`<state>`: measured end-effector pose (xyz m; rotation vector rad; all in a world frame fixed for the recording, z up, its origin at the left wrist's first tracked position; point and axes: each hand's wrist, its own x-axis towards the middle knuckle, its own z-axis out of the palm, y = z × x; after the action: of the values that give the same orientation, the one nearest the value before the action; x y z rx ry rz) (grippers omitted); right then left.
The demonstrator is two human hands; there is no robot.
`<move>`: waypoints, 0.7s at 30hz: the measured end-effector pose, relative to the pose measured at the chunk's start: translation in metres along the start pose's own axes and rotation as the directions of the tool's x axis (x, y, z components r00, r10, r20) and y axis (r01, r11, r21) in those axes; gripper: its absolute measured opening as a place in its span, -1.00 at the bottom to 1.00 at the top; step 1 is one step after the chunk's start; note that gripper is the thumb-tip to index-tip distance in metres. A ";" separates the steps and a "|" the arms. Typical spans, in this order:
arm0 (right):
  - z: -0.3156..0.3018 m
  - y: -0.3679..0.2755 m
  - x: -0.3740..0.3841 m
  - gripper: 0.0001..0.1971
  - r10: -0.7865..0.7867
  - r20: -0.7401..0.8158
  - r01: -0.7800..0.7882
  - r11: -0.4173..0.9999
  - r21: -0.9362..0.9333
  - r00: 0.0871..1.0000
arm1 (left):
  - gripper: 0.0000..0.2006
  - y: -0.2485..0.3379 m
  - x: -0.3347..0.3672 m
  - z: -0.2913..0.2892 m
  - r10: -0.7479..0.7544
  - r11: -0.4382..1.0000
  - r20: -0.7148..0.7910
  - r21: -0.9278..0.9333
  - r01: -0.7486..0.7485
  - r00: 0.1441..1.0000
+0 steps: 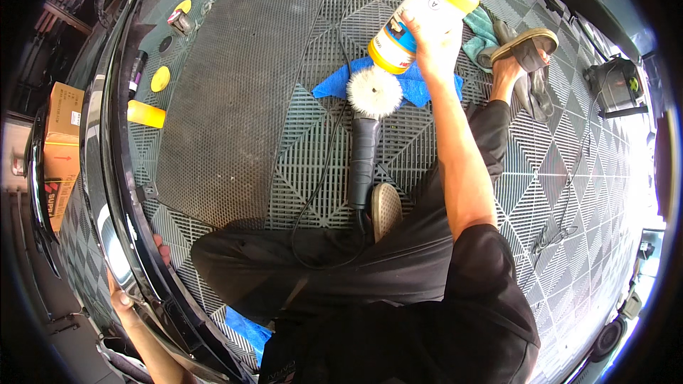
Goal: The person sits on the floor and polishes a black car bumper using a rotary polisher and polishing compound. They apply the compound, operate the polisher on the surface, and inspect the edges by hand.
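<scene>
My right hand (435, 46) is wrapped round a white and yellow bottle (432, 11), which it holds tilted. The bottle's lower end is just above the fluffy white pad (375, 92) of a black corded polisher (365, 156); I cannot tell whether they touch. The polisher lies on the floor in front of my folded legs, its pad over a blue cloth (333, 85). On the left, my left hand (122, 297) grips the edge of a glossy black curved car panel (107, 171), with its fingertips showing on the other side.
A dark perforated mat (235, 92) lies on the grey tiled floor (548, 206). Beside the panel are a yellow bottle (146, 114), a round yellow pad (161, 79) and a small can (181, 23). A teal cloth (481, 35) lies near my sandalled foot (523, 53). Cardboard boxes (62, 135) stand beyond the panel.
</scene>
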<state>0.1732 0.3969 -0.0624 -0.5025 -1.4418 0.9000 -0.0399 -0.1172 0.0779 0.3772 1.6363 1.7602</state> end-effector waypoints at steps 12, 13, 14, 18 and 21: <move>-0.027 -0.012 -0.020 -0.51 0.054 -0.058 -0.060 0.992 -0.109 0.997 | 0.05 -0.022 0.002 -0.007 0.211 0.964 0.171 0.128 -0.234 0.962; -0.031 -0.010 -0.022 -0.48 0.034 -0.108 -0.049 0.990 -0.136 0.994 | 0.05 -0.021 0.000 -0.006 0.179 0.976 0.137 0.100 -0.194 0.974; -0.034 -0.007 -0.023 -0.44 0.013 -0.158 -0.039 0.986 -0.162 0.987 | 0.05 -0.021 -0.001 -0.005 0.150 0.985 0.105 0.069 -0.158 0.983; -0.040 -0.015 -0.041 -0.38 0.086 -0.094 -0.097 0.988 -0.123 0.992 | 0.05 0.000 -0.003 -0.006 -0.009 0.998 0.056 0.062 0.006 0.998; -0.044 -0.022 -0.047 -0.37 0.088 -0.107 -0.096 0.992 -0.078 0.990 | 0.04 0.000 -0.004 0.009 -0.013 1.000 0.015 0.024 0.012 1.000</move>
<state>0.2259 0.3571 -0.0799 -0.6736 -1.3747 0.8764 -0.0315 -0.1131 0.0801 0.3898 1.6465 1.7262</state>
